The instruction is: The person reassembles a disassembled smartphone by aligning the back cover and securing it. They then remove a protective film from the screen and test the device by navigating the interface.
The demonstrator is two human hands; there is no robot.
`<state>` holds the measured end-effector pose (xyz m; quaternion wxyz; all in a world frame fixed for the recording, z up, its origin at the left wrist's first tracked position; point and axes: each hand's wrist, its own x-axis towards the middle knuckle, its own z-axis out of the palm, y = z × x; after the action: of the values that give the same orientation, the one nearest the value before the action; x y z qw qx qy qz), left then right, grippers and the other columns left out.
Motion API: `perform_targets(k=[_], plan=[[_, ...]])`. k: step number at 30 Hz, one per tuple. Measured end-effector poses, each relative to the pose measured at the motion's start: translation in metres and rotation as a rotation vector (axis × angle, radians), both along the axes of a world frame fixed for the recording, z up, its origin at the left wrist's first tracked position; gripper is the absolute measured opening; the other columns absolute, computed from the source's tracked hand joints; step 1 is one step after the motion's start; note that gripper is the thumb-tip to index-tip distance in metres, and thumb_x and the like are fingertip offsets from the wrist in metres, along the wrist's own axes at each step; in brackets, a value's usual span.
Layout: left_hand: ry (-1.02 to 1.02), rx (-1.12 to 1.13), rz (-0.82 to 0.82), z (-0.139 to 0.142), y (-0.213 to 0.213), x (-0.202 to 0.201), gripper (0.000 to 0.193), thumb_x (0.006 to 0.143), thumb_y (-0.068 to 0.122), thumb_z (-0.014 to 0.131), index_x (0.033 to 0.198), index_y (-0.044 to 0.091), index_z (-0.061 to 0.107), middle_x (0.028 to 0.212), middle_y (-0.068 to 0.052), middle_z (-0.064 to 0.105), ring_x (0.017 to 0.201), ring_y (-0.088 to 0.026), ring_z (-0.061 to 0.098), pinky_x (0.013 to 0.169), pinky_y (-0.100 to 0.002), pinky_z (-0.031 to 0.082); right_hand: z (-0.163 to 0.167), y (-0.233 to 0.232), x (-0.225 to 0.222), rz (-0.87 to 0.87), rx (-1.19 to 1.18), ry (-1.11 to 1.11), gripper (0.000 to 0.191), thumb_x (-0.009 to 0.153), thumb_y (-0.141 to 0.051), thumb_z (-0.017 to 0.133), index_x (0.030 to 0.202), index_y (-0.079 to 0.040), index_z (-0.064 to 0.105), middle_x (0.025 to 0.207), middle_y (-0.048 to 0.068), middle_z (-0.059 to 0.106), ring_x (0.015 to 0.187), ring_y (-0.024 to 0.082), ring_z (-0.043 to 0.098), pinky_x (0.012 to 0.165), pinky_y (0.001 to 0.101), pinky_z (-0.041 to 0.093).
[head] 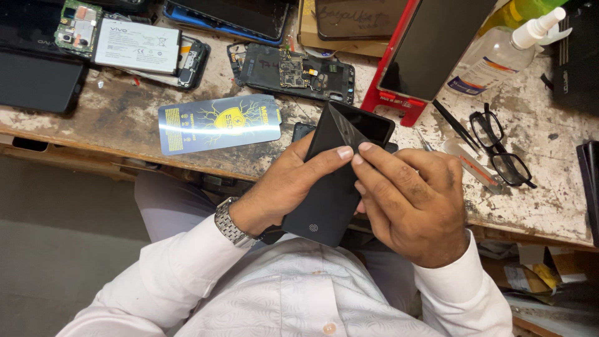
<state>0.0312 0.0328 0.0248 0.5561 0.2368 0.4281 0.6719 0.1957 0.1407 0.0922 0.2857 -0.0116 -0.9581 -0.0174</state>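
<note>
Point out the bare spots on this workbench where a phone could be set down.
Bare bench shows between the blue packet and dark tablet, and right of the glasses. Crowded: the back edge, with opened phones, red stand, spray bottle.

A worn, stained wooden counter [125, 122] carries a blue and yellow printed card package [218, 123]. Behind it lies an opened black phone with its circuit board bared [293, 72], and to the left another opened phone with a white battery [134, 47]. A red-framed dark panel [424, 53] leans beside a clear spray bottle [499, 53]. Black-rimmed spectacles [502, 146] rest near black tweezers [455, 125].
</note>
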Motion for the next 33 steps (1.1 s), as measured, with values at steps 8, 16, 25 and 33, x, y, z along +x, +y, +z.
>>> perform_targets(k=[8, 16, 25, 33], plan=[[-0.037, 0.036, -0.001, 0.001, -0.005, -0.002, 0.03, 0.101, 0.026, 0.062, 0.123, 0.005, 0.062, 0.098, -0.004, 0.07, 0.08, -0.009, 0.07, 0.065, -0.022, 0.06, -0.011, -0.005, -0.002, 0.01, -0.17, 0.088, 0.031, 0.084, -0.009, 0.085, 0.112, -0.014, 0.073, 0.127, 0.005, 0.069, 0.108, 0.026, 0.059, 0.094, 0.0396, 0.046], [-0.122, 0.106, -0.094, 0.004, -0.011, -0.001, 0.036, 0.103, 0.024, 0.059, 0.131, 0.001, 0.057, 0.103, -0.016, 0.074, 0.077, -0.021, 0.076, 0.067, -0.031, 0.065, -0.012, -0.007, -0.006, -0.104, -0.538, 0.3, 0.019, 0.098, -0.003, 0.075, 0.116, -0.005, 0.069, 0.122, 0.006, 0.068, 0.108, 0.02, 0.061, 0.096, 0.0293, 0.048], [-0.097, 0.123, -0.122, 0.008, -0.011, 0.001, 0.038, 0.104, 0.023, 0.057, 0.133, -0.001, 0.054, 0.104, -0.02, 0.075, 0.077, -0.022, 0.077, 0.066, -0.032, 0.065, 0.004, 0.014, -0.019, -0.104, -1.265, 0.155, 0.023, 0.1, 0.004, 0.06, 0.12, 0.004, 0.069, 0.115, 0.008, 0.072, 0.105, 0.012, 0.067, 0.097, 0.0251, 0.051], [0.016, 0.144, -0.134, 0.006, -0.012, 0.004, 0.035, 0.106, 0.022, 0.055, 0.133, -0.001, 0.055, 0.104, -0.015, 0.075, 0.08, -0.018, 0.075, 0.069, -0.029, 0.064, -0.001, 0.024, -0.024, -0.105, -1.321, 0.061, 0.014, 0.099, 0.001, 0.063, 0.112, 0.003, 0.069, 0.102, 0.004, 0.071, 0.092, 0.009, 0.064, 0.085, 0.0233, 0.051]])
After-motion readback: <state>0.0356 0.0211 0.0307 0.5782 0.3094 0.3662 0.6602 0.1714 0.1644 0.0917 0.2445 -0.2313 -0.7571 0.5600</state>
